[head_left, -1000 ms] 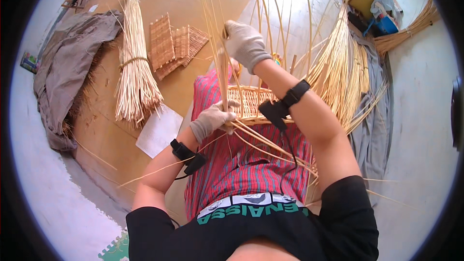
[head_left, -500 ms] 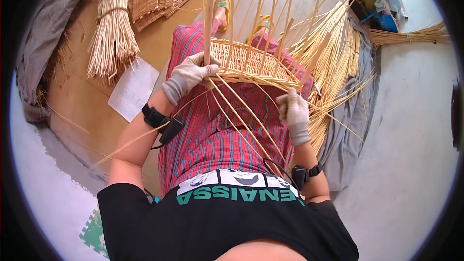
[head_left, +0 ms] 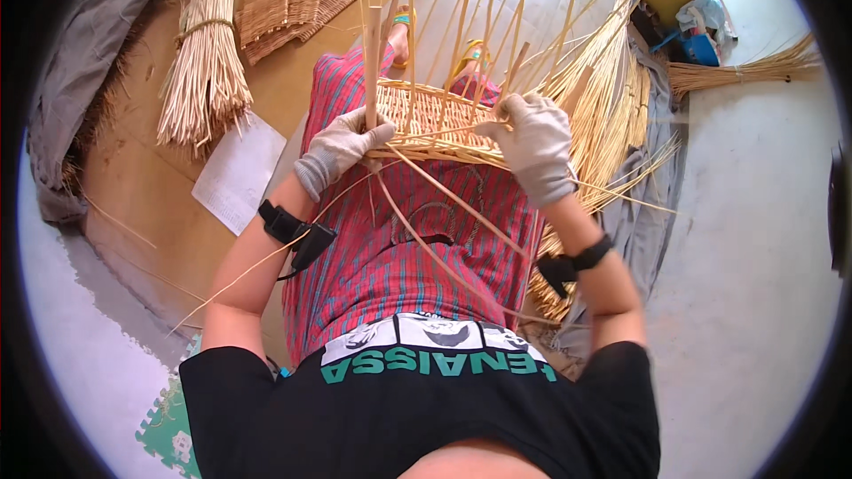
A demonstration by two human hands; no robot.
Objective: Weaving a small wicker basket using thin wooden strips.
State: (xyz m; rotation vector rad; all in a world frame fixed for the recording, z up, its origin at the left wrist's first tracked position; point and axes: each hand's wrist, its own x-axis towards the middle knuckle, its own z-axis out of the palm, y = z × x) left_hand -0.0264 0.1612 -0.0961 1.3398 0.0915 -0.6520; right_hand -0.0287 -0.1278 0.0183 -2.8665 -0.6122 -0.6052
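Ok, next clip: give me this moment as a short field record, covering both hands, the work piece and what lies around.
Setting: person seated on the floor, striped cloth over the lap
Work piece: half-woven basket on the lap, upright stakes rising from its rim
Left hand: gloved, gripping a thick stake at the basket's near-left edge
Right hand: gloved, closed on strands at the right rim
Loose strands: several trail from the basket toward the body
Nearby: tied reed bundle, woven mats, paper sheet

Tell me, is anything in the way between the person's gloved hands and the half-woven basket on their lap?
Nothing visible is. The left hand already grips the near rim of the basket, and the right hand rests on its right edge among the upright canes.
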